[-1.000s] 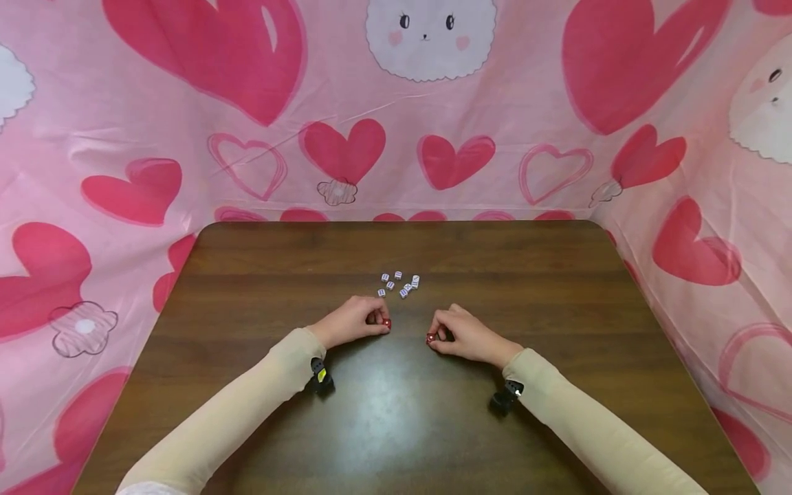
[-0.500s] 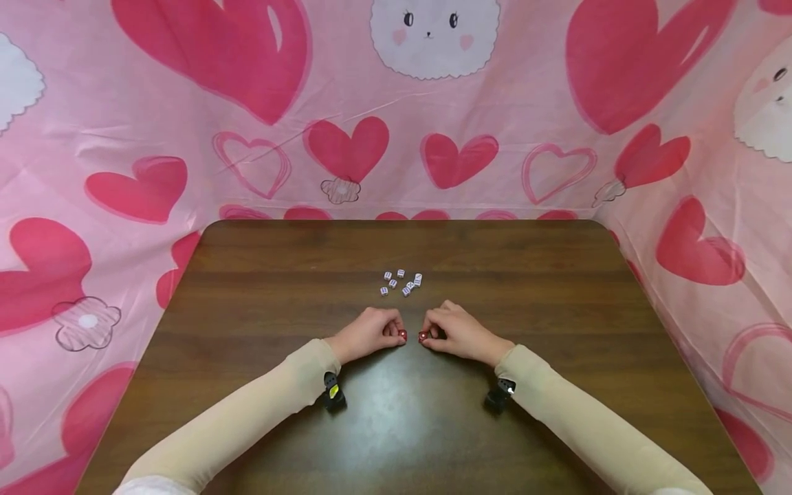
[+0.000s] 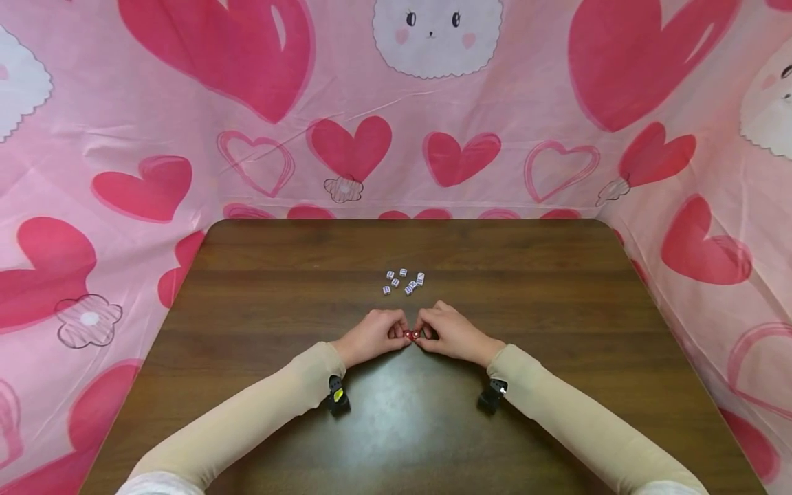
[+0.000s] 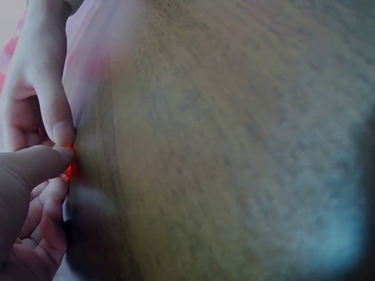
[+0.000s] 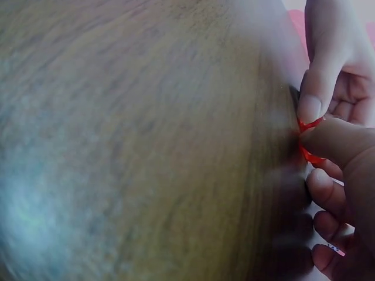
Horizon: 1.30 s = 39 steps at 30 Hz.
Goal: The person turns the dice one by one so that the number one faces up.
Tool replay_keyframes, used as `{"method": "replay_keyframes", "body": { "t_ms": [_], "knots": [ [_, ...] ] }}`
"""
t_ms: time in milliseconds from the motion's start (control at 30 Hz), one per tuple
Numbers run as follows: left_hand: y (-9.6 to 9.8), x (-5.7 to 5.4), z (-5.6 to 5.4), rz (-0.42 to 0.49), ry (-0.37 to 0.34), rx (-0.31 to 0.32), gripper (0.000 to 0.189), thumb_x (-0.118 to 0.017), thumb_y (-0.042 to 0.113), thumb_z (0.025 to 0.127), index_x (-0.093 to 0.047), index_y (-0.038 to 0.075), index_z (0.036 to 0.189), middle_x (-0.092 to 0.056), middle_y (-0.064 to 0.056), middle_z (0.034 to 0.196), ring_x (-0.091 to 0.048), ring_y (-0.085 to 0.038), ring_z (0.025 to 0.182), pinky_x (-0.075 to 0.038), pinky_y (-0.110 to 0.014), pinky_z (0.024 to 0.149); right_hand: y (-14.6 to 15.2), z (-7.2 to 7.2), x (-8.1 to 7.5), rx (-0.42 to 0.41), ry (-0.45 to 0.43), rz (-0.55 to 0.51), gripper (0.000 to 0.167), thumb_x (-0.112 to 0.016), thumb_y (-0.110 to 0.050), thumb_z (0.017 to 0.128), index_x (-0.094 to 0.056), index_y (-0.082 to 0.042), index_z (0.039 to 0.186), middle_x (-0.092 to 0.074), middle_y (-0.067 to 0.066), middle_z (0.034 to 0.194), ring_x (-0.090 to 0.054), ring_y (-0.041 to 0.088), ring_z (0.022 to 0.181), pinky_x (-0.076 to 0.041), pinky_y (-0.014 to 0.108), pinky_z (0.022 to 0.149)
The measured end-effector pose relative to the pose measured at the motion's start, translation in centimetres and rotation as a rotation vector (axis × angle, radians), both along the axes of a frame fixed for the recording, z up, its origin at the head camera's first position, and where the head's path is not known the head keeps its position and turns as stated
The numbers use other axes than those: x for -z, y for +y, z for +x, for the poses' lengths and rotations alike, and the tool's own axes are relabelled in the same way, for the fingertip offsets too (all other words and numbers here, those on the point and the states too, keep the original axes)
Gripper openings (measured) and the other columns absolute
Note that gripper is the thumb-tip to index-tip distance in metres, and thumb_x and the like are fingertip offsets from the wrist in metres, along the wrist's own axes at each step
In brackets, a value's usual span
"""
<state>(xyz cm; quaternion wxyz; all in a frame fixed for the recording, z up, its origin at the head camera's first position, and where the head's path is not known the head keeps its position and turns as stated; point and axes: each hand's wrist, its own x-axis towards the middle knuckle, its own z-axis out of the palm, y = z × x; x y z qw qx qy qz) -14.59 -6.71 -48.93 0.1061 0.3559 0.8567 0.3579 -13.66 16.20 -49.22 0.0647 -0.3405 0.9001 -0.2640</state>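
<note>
Two small red dice meet at mid-table in the head view. My left hand (image 3: 374, 335) pinches the left red die (image 3: 408, 334) between thumb and fingers. From the other side, my right hand (image 3: 454, 332) pinches the right red die (image 3: 417, 335). The dice look side by side and touching, near the tabletop; whether they rest on it I cannot tell. In the left wrist view the thumbs hide most of the red plastic (image 4: 70, 170). The right wrist view shows a translucent red edge (image 5: 312, 156) beneath my thumb.
Several white dice (image 3: 395, 282) with dark pips lie loosely grouped just beyond my hands on the brown wooden table (image 3: 278, 261). A pink heart-patterned cloth (image 3: 408, 103) hangs around the back and sides. Black wrist cameras (image 3: 338, 397) sit under both wrists.
My left hand has moved right and a little nearer, and my right hand slightly left. The two red dice, apart before, now meet. The white dice keep their arrangement.
</note>
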Motion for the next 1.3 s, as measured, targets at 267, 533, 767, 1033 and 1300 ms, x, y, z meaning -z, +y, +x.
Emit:
{"method": "replay_keyframes", "body": {
  "t_ms": [267,533,767,1033,1300],
  "knots": [
    [0.1,0.3,0.1,-0.020,0.036,-0.002,0.015,-0.079,0.009,0.092,-0.064,0.010,0.093,-0.063,0.004,0.080,-0.057,-0.006,0.074,-0.050,-0.021,0.070,-0.2,-0.1,0.3,0.003,0.019,0.021,0.017,-0.078,-0.023,0.094,-0.064,-0.019,0.102,-0.051,-0.012,0.078,-0.041,0.012,0.079,-0.037,0.028,0.071],
    [0.0,0.5,0.2,0.006,0.050,0.002,0.016,-0.079,0.007,0.090,-0.064,0.010,0.092,-0.062,0.003,0.080,-0.056,-0.007,0.074,-0.049,-0.021,0.069,-0.2,0.1,0.4,0.017,0.013,0.021,0.016,-0.077,-0.024,0.094,-0.065,-0.018,0.102,-0.051,-0.012,0.077,-0.041,0.011,0.078,-0.037,0.028,0.071],
    [0.0,0.4,0.2,0.014,0.049,0.008,0.015,-0.079,0.007,0.090,-0.064,0.009,0.093,-0.061,0.002,0.080,-0.056,-0.007,0.075,-0.049,-0.021,0.070,-0.2,0.1,0.2,0.016,0.031,0.017,0.016,-0.078,-0.024,0.093,-0.065,-0.018,0.102,-0.052,-0.012,0.077,-0.041,0.011,0.077,-0.037,0.028,0.072],
    [-0.1,0.5,0.0,-0.004,0.045,0.008,0.015,-0.079,0.009,0.091,-0.065,0.011,0.095,-0.061,0.005,0.081,-0.056,-0.006,0.076,-0.049,-0.021,0.071,-0.1,-0.2,-0.4,-0.011,-0.021,0.015,0.020,-0.078,-0.031,0.095,-0.066,-0.018,0.104,-0.053,-0.012,0.079,-0.041,0.010,0.078,-0.037,0.029,0.072],
    [-0.1,0.5,0.1,-0.005,0.003,0.011,0.015,-0.078,0.011,0.093,-0.064,0.011,0.097,-0.061,0.005,0.082,-0.056,-0.006,0.076,-0.050,-0.023,0.072,1.4,-2.7,-1.4,-0.011,-0.181,-0.096,0.017,-0.070,-0.024,0.101,-0.068,-0.012,0.113,-0.063,-0.008,0.086,-0.057,0.008,0.078,-0.050,0.028,0.072]
  ]
}}
